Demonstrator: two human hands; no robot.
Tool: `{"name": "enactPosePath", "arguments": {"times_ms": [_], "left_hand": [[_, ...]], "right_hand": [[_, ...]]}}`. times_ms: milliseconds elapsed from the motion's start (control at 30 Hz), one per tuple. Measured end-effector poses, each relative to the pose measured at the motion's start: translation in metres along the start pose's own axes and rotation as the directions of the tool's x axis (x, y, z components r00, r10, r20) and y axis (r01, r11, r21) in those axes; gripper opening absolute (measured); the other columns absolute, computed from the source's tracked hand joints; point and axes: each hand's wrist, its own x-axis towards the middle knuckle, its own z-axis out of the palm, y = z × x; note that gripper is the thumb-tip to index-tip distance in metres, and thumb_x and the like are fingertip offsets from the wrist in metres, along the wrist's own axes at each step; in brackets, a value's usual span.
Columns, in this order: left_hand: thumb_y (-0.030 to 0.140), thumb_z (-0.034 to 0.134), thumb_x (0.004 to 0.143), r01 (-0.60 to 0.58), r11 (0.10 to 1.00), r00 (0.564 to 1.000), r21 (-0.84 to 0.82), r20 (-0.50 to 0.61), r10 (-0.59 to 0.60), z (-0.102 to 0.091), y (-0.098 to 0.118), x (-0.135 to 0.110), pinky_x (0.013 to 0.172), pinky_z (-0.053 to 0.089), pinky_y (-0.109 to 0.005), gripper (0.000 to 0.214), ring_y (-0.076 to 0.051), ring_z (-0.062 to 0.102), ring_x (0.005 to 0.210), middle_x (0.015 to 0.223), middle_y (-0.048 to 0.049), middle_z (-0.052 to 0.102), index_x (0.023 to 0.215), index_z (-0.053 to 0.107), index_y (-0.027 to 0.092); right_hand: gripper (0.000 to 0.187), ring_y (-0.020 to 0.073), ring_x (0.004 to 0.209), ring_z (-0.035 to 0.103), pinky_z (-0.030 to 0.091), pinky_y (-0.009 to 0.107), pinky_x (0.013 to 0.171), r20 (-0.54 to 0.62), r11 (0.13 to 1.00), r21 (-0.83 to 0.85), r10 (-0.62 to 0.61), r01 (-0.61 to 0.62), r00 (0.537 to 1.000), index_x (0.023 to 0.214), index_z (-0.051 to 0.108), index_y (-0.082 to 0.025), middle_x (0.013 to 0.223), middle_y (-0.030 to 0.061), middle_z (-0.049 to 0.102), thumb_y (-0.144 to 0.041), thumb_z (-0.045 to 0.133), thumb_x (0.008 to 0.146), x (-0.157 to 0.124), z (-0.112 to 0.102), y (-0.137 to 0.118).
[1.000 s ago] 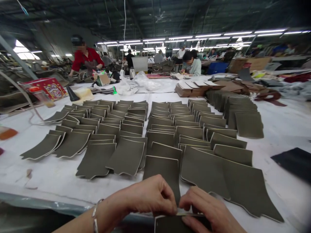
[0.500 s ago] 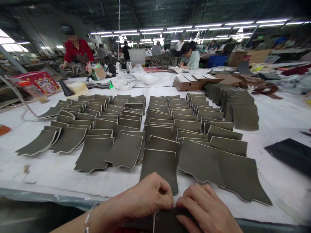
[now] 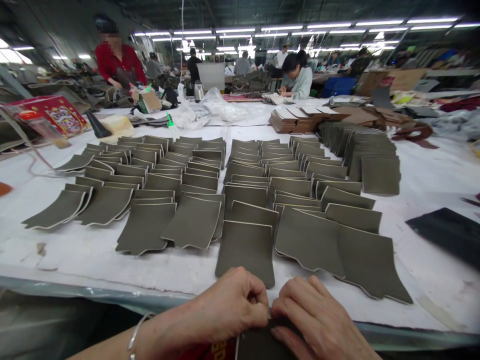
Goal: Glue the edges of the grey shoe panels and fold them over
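Note:
At the table's front edge, both hands are on a dark olive leather-like piece (image 3: 258,345) with a pale edge. My left hand (image 3: 240,302), with a silver bangle at the wrist, has its fingers curled into a pinch at the top edge of that piece. Beside it, my right hand (image 3: 315,315) grips the same piece, its thumb on the near face and its fingers bent over the top. The lower part of the piece runs out of view. Just beyond the hands lies a similar olive panel (image 3: 245,250), the front one of a row.
Rows of overlapping olive panels (image 3: 195,220) spread over the white-covered table (image 3: 82,265). At the back right stand a stack of brown pieces (image 3: 292,122) and more olive panels (image 3: 380,175). A black sheet (image 3: 446,235) lies right. Co-workers (image 3: 120,62) are at work beyond.
The view has tilted slightly, so the table and panels sit a little higher in the picture. Both hands keep their hold on the piece, almost unmoved.

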Motion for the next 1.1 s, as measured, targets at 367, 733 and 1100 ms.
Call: {"name": "enactPosePath", "arguments": {"times_ms": [367,733,1100], "left_hand": [[0.017,0.047,0.058,0.023,0.999,0.999,0.045,0.026,-0.024,-0.003,0.01,-0.01,0.044,0.023,-0.021,0.006,-0.01,0.037,0.056,0.052,0.0062,0.042,0.059,0.053,0.017],[0.021,0.048,0.063,-0.001,1.0,1.0,-0.005,0.025,0.001,-0.005,0.009,-0.013,0.047,0.024,-0.022,0.011,-0.01,0.036,0.058,0.057,0.0049,0.045,0.063,0.058,0.016],[0.017,0.047,0.058,0.044,0.998,0.999,0.045,0.003,-0.045,0.004,0.011,-0.019,0.044,0.025,-0.02,0.008,-0.01,0.04,0.055,0.054,0.0052,0.048,0.059,0.056,0.017]], "right_hand": [[0.018,0.0176,0.066,0.053,0.035,0.032,0.062,0.007,0.998,0.055,-0.02,0.019,1.0,0.074,0.055,-0.021,0.071,-0.0008,0.059,-0.015,0.06,0.09,-0.009,0.007,-0.002],[0.016,0.0184,0.066,0.054,0.037,0.032,0.061,-0.16,0.999,-0.006,-0.047,0.047,0.986,0.087,0.064,-0.021,0.072,0.0019,0.062,-0.026,0.054,0.098,-0.001,0.0,-0.007],[0.021,0.0184,0.065,0.05,0.033,0.032,0.062,-0.114,0.996,0.015,-0.081,0.083,0.99,0.078,0.06,-0.019,0.07,0.0015,0.058,-0.021,0.052,0.098,0.0,0.004,-0.011]]}}
